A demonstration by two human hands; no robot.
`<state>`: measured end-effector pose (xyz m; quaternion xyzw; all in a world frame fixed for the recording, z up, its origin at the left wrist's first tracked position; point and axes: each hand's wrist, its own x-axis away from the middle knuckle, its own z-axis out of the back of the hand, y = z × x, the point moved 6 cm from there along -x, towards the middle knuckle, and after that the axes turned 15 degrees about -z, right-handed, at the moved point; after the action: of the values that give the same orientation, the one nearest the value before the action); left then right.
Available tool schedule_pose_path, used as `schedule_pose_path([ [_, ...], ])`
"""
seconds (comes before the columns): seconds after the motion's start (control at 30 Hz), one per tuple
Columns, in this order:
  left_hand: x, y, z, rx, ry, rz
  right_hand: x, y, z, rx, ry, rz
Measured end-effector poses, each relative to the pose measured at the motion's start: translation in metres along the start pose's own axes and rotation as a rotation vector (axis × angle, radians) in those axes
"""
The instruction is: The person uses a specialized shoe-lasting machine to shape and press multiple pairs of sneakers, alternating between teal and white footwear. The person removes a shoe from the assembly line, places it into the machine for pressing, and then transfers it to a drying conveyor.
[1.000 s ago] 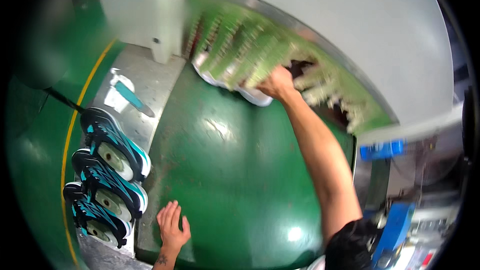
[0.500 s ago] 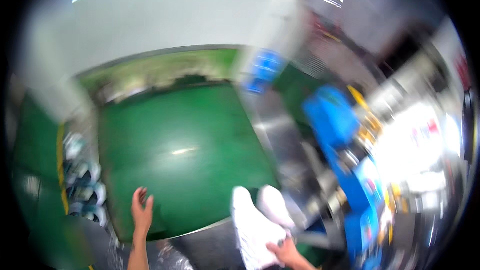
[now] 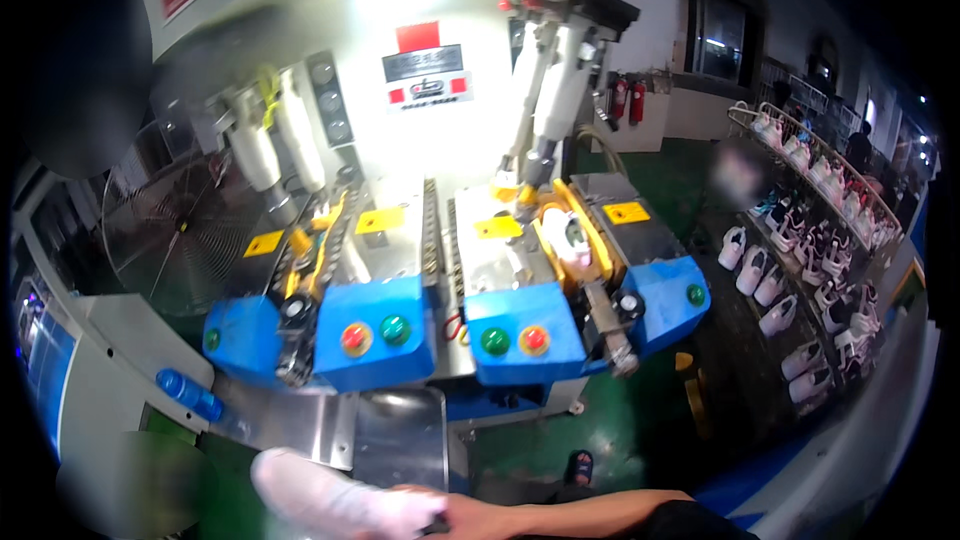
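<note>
My right hand [image 3: 455, 517] reaches in at the lower edge, its forearm coming from the right. Its fingers are closed around the opening end of a white shoe [image 3: 320, 493], whose toe points left. A steel shelf [image 3: 400, 430] lies just beyond that shoe. My left hand is out of sight. Past the shelf stands a white machine with blue button boxes [image 3: 375, 338]. Another white shoe [image 3: 570, 238] sits between yellow clamp pads [image 3: 603, 252] on the machine's right side.
Red and green buttons face me on the blue boxes. A blue bottle [image 3: 190, 393] lies at the left, below a round fan [image 3: 180, 225]. To the right, a rack [image 3: 835, 175] holds many shoes, with several white shoes [image 3: 765, 285] beside it. Fire extinguishers [image 3: 628, 100] stand farther back.
My view has swung right from the green surface to the machine. The left hand has left the picture. Two white shoes showed at my right hand before; one shows now.
</note>
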<state>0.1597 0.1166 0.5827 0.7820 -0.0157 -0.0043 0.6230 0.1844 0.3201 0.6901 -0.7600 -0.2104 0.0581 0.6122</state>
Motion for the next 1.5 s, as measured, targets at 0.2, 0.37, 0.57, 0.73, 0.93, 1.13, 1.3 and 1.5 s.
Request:
schedule_pose_path([
  [0.2, 0.009, 0.030, -0.317, -0.035, -0.464, -0.314, 0.179, 0.147, 0.262, -0.146, 0.895, -0.068],
  [0.37, -0.098, 0.012, -0.478, -0.200, -0.727, -0.226, 0.272, 0.041, 0.331, -0.531, 1.024, -0.022],
  [0.57, -0.258, -0.124, -0.674, -0.851, -0.706, -0.284, 0.311, 0.011, 0.321, -0.589, 1.160, 0.185],
  [0.73, -0.266, -0.160, -0.711, -0.833, -0.763, -0.375, 0.332, 0.045, 0.328, -0.777, 1.154, -0.027],
  [0.93, -0.253, -0.024, -0.705, -0.625, -0.866, 0.070, 0.350, 0.031, 0.340, -0.474, 1.071, -0.105],
  [1.13, -0.125, 0.060, -0.496, -0.088, -0.704, 0.216, 0.257, -0.072, 0.416, -0.594, 1.054, -0.052],
  [1.3, -0.057, 0.053, -0.340, 0.056, -0.154, 0.099, 0.129, -0.121, 0.562, -0.591, 0.606, -0.449],
  [1.5, -0.011, -0.008, -0.214, -0.110, 0.254, 0.240, 0.037, -0.102, 0.613, 0.897, 1.486, -0.442],
])
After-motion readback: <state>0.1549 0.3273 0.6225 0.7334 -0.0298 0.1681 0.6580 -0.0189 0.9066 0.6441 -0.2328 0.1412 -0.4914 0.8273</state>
